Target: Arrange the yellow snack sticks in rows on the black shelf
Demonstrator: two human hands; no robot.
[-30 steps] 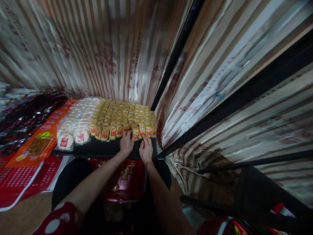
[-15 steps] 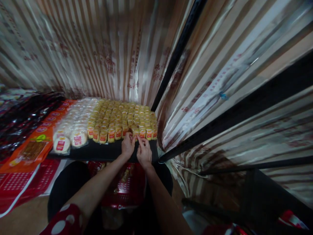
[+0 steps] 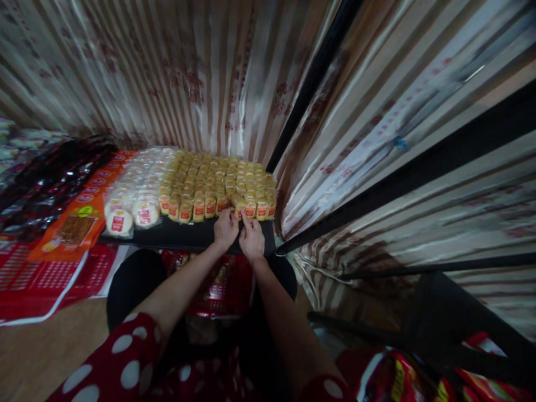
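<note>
Rows of small yellow snack packs with red labels [image 3: 198, 209] stand packed close together on a black bench [image 3: 184, 234]. My left hand [image 3: 226, 230] is closed, its fingertips pinched at one yellow snack pack [image 3: 239, 209] in the front row. From the right, my right hand [image 3: 252, 239] meets the same pack, index finger stretched against its front and the other fingers curled. Both hands nearly touch each other there. The fingertips partly cover the pack's lower edge.
White round packaged cakes [image 3: 146, 215] adjoin on the left, then an orange snack bag [image 3: 79, 229] and dark shiny packs [image 3: 54, 184]. A red basket [image 3: 228, 296] sits below the bench between my knees. Striped sheeting [image 3: 201, 72] and a black pole [image 3: 310, 89] rise behind.
The camera view has shifted, so the bench and packs sit higher and slightly to the right. Both hands remain at the front row, and more red bags show at lower right.
</note>
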